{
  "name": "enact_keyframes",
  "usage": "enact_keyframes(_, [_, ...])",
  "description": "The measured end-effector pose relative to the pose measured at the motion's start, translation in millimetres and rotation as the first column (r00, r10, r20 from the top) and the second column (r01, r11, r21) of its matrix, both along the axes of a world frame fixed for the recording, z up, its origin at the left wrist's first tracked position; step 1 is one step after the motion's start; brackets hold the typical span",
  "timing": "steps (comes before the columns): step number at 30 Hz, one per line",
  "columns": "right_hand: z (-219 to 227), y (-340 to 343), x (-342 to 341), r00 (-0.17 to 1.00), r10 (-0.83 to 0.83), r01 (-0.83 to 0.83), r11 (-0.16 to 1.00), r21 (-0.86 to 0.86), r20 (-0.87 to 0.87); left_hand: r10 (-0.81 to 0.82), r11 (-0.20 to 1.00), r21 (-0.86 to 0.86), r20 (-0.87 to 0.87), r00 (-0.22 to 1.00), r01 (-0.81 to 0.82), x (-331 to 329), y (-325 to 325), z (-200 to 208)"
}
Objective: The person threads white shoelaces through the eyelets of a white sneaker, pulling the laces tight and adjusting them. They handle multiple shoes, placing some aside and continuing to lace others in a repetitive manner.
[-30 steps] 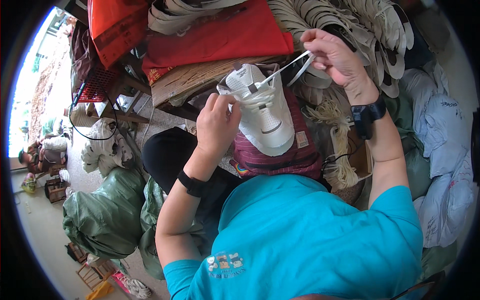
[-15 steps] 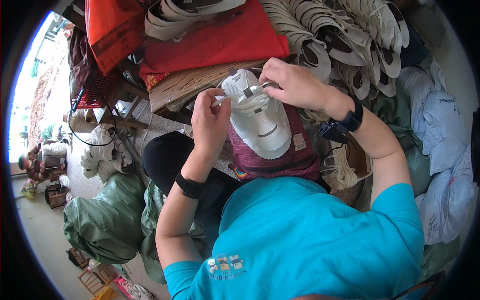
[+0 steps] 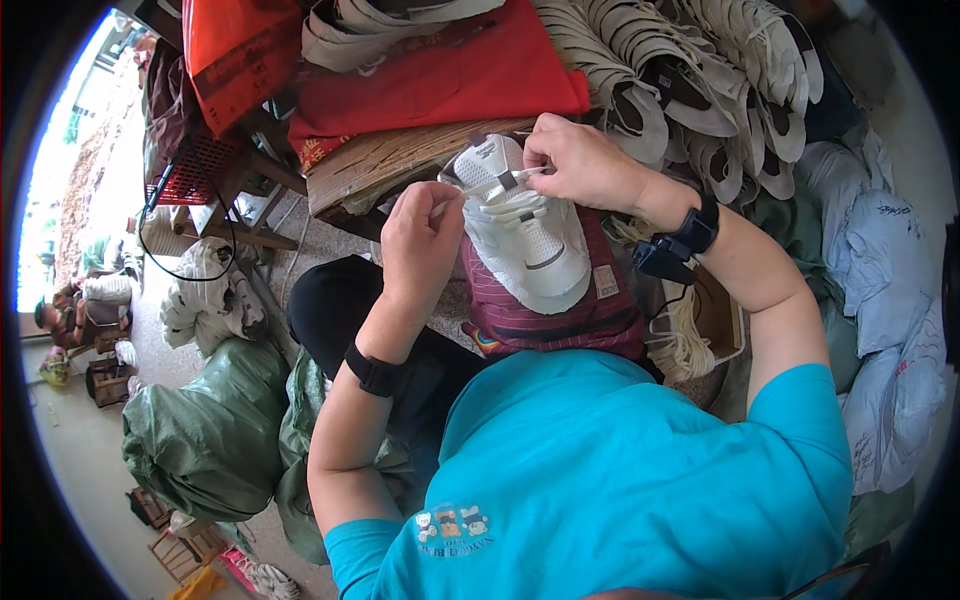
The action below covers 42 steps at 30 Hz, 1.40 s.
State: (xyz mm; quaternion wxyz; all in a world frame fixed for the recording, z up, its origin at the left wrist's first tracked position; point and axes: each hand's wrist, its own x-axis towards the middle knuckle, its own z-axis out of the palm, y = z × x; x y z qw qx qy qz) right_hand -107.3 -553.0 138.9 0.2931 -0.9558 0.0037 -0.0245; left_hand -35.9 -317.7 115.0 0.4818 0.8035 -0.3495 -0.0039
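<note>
A white shoe upper [image 3: 537, 252] rests on the dark red striped cloth [image 3: 575, 318] over my lap, its toe toward me and its tongue [image 3: 487, 160] toward the wooden table. Pale shoelace [image 3: 500, 186] runs across the tongue and through a dark loop there. At the left of the tongue, my left hand [image 3: 421, 238] is closed, pinching one part of the lace between thumb and fingers. My right hand [image 3: 584, 172] pinches the lace on the other side, and the stretch between both hands looks taut.
The wooden table [image 3: 390, 168] ahead bears a red cloth [image 3: 440, 80] and some uppers. Stacked grey-white uppers [image 3: 640, 75] fill the far right. Looped laces [image 3: 684, 340] lie in a box at my right. Green sacks [image 3: 205, 435] stand left; pale sacks [image 3: 870, 250] line the right.
Both hands still pinch the lace. My left hand's fingers have closed up and its lace now lies straighter across the tongue; the right hand has shifted slightly. The whole view has moved a little.
</note>
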Motion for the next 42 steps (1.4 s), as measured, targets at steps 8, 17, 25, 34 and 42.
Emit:
enact_keyframes(8, [-0.6, 1.6, 0.6, 0.999, 0.021, -0.020, 0.999, -0.049, 0.026, -0.463, 0.871, 0.453, 0.624, 0.629, 0.191, 21.8, 46.1, 23.6])
enact_keyframes(17, [9.3, 4.1, -1.9, 0.904, 0.235, -0.253, 0.967, 0.005, 0.359, -0.586, 0.806, 0.473, 0.558, 0.587, 0.355, 1.9, 36.8, 10.8])
enact_keyframes(25, [-6.6, -9.6, -4.5, 0.940, 0.178, -0.195, 0.980, 0.032, 0.290, -0.496, 0.840, 0.459, 0.430, 0.754, 0.291, 3.7, 44.1, 3.1])
enact_keyframes(34, [4.5, -32.2, -11.2, 0.890, 0.060, 0.322, 0.618, 0.717, -0.452, -0.269, 0.892, 0.452, 0.570, 0.777, -0.022, 21.2, 49.6, 2.1])
enact_keyframes(42, [-34.1, -62.0, -36.9, 0.995, 0.004, -0.006, 1.000, 0.017, 0.102, 0.091, 0.993, -0.008, -0.575, 0.813, -0.116, 15.6, 42.0, -2.2])
